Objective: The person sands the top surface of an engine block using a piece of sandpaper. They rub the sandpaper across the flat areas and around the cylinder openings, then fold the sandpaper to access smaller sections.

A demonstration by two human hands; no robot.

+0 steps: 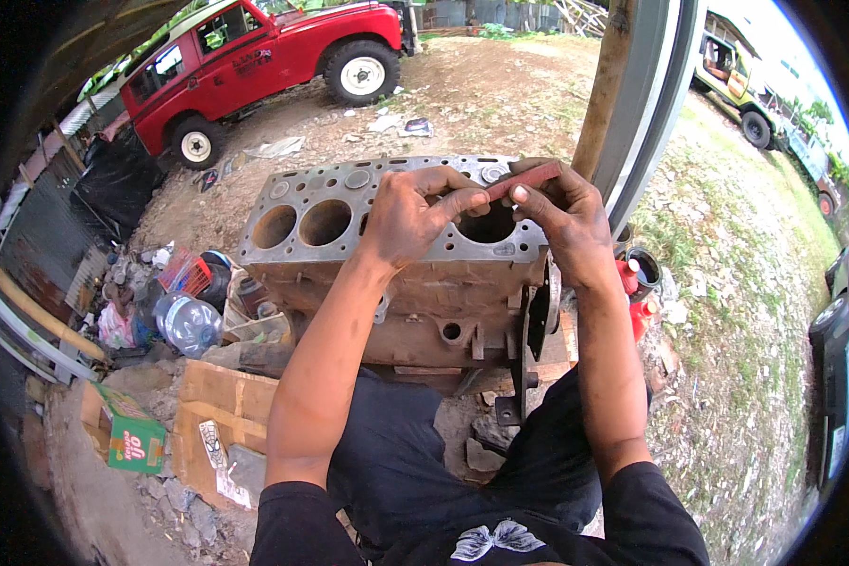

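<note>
A reddish-brown strip [526, 179], which looks like folded sandpaper, is pinched between both hands above the engine block [396, 294]. My left hand [413, 215] grips its left end between thumb and fingers. On the other end, my right hand [575, 224] has its thumb on the near face and its fingers behind. The block stands with its grey flat top up and its rusty side toward me. Two round cylinder bores [325, 223] show left of my hands, and another bore [486, 226] lies under the strip. My left hand hides part of the block's top.
Red bottles [642, 311] and a dark bucket [645, 268] stand right of the block. To the left lie a clear plastic jug [188, 323], a green carton [134, 437] and flattened cardboard [224, 407]. A metal post [643, 104] rises beyond my right hand. A red off-road vehicle [264, 58] is parked behind.
</note>
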